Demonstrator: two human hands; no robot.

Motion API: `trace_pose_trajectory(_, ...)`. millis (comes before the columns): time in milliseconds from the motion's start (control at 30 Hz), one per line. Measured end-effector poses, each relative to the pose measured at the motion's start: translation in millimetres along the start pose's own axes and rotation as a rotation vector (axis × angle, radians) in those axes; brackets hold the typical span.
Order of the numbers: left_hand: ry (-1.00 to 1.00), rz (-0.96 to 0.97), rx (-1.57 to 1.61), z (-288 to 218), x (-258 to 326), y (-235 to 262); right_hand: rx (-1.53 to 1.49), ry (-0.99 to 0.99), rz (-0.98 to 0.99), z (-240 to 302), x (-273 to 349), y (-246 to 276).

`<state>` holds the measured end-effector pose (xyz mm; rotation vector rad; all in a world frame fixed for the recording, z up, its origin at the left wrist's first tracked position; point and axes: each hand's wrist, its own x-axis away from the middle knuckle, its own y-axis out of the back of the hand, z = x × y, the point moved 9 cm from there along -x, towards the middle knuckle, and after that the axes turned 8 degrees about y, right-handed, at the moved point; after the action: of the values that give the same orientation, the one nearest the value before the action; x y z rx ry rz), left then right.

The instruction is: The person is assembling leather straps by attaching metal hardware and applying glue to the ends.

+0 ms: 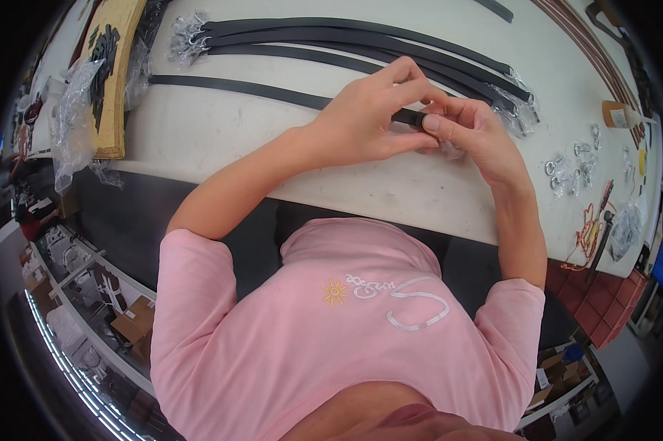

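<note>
A long black strap point(236, 86) lies across the white table and runs rightward into my two hands. My left hand point(372, 110) is closed on it near its right end, thumb and fingers pinching it. My right hand point(474, 132) pinches the end of the same strap between thumb and fingers. Some transparent plastic point(451, 151) shows under the right fingers; what it wraps is hidden. Just beyond my hands lies a bundle of black straps point(361, 37), with plastic-wrapped metal hooks point(189, 37) at its left end and more wrapped hardware point(519, 103) at its right end.
Small plastic-wrapped metal clasps point(572, 170) lie on the right, near a brown bottle point(616, 115). A black-handled tool point(603, 234) and orange cord lie by the right edge. At left stands a yellow-edged tray point(112, 140) with black pieces. A red-brown crate point(596, 301) stands below the table.
</note>
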<state>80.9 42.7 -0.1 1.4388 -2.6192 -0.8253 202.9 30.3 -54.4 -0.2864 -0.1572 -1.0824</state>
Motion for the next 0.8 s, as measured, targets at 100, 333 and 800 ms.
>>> trace_pose_trajectory(100,0.163,-0.009,0.138,6.9,-1.7,18.4,-0.021,-0.011,0.000,0.3,-1.0,6.2)
trace_pose_trajectory(333,0.256,0.064,0.156,31.9,1.0,10.7,0.005,-0.032,-0.061,0.1,-0.4,12.3)
trace_pose_trajectory(800,-0.051,0.012,-0.276,7.7,3.8,0.9,0.106,0.051,-0.006,1.3,-4.2,14.1)
